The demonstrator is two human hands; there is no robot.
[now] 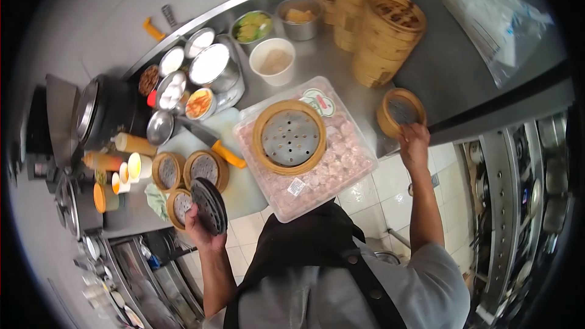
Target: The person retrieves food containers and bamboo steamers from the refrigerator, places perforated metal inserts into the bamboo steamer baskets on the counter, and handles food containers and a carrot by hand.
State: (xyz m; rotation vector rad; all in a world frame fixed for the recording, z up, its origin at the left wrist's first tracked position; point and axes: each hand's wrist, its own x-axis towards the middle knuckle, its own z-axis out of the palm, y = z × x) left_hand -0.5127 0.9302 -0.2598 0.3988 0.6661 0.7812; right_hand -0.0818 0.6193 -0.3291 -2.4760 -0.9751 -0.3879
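Small bamboo steamer point(387, 120) at the right front edge of the counter point(323, 55), gripped over the near rim by the right hand point(414, 139), fingers curled mostly closed. Could drop to the floor point(399, 210) given a weak grip that near the edge. Can't tell if resting on the counter or held just clear of it. Also got a stack of dark perforated discs point(209, 206) in the left hand point(204, 231), pinched thumb-on-face and steeply tilted. Might fan out and slip with a looser pinch, or knock the three little steamers point(205, 167) just beside. Can't count the discs or see the fingertips behind them.

Between the hands: a big clear-lidded box point(332, 176) poking past the counter edge near the black apron point(304, 237), topped with a larger steamer point(313, 161). Would probably tip or slide if bumped. Watch the orange-handled knife point(228, 154) near the box too, easy to snag. Can't identify the pink stuff point(353, 146) under the lid, or read the label point(297, 187).
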